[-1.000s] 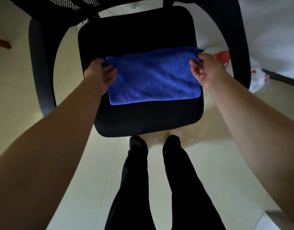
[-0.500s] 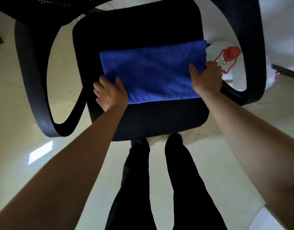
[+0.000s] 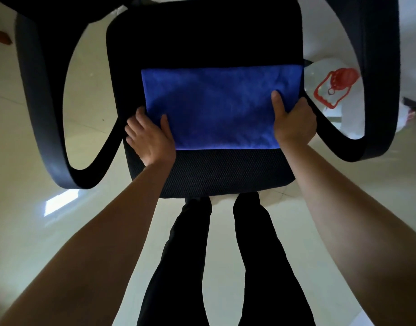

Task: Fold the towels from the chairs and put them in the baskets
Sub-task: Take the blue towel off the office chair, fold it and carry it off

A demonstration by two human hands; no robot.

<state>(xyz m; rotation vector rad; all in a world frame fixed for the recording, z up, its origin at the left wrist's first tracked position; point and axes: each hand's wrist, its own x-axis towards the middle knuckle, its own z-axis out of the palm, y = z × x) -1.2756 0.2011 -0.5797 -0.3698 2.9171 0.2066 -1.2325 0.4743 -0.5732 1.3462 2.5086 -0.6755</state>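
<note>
1 blue towel (image 3: 216, 107), 1 black chair (image 3: 225, 170), 1 plastic bag (image 3: 329, 90), 2 hands: left hand (image 3: 150, 135) & right hand (image 3: 294, 121).

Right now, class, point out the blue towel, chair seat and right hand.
blue towel (image 3: 216, 107): head view, cloth's middle.
chair seat (image 3: 225, 170): head view, front mesh.
right hand (image 3: 294, 123): head view, its back.

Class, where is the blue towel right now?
In the head view, the blue towel lies flat on the black chair seat, toward its right edge, with the left hand and right hand at its near corners.
</note>
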